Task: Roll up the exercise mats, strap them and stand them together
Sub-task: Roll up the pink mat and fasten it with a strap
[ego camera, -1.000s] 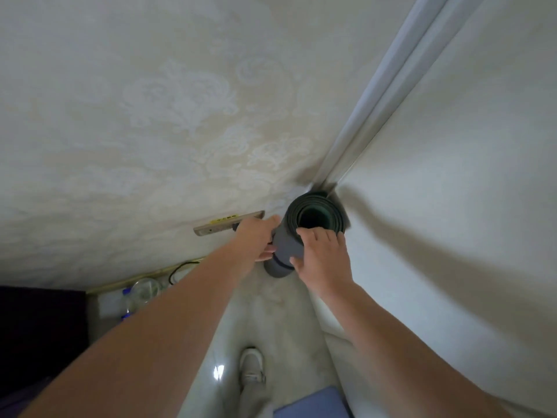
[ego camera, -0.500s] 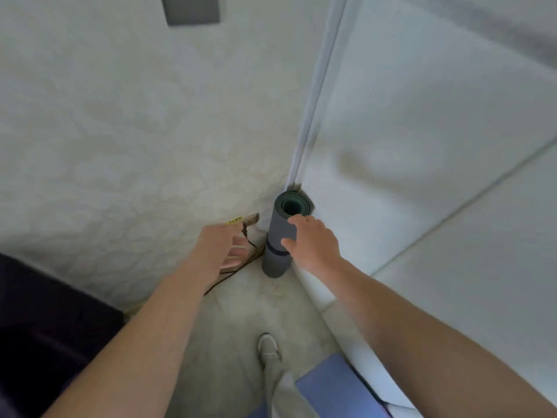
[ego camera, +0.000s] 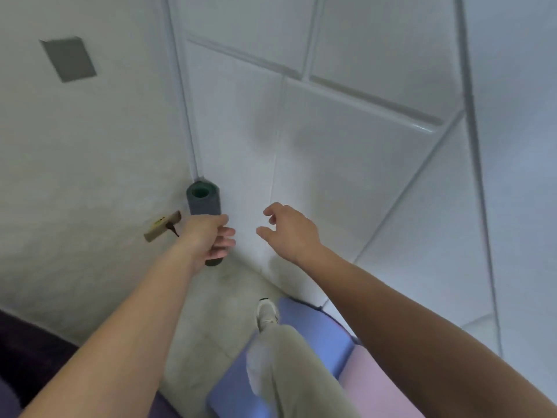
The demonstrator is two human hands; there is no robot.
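A dark grey rolled mat [ego camera: 202, 200] with a green inner layer stands upright in the corner, between the patterned wall and a white panelled door. My left hand [ego camera: 205, 239] holds it around the middle, thumb across the front and fingertips showing at its right side. The strap is hidden behind that hand. My right hand [ego camera: 287, 233] hovers to the right of the roll with fingers loosely spread, touching nothing.
A blue mat [ego camera: 313, 336] and a pink mat [ego camera: 376, 384] lie on the floor at the lower right, beside my leg and shoe [ego camera: 266, 312]. A small tan block with a cord [ego camera: 162, 226] sticks out of the wall left of the roll. Dark furniture [ego camera: 27, 351] fills the lower left.
My right hand has let go of the roll and drawn back to the right. My left hand has moved onto the roll and taken hold. The view has tilted up and back.
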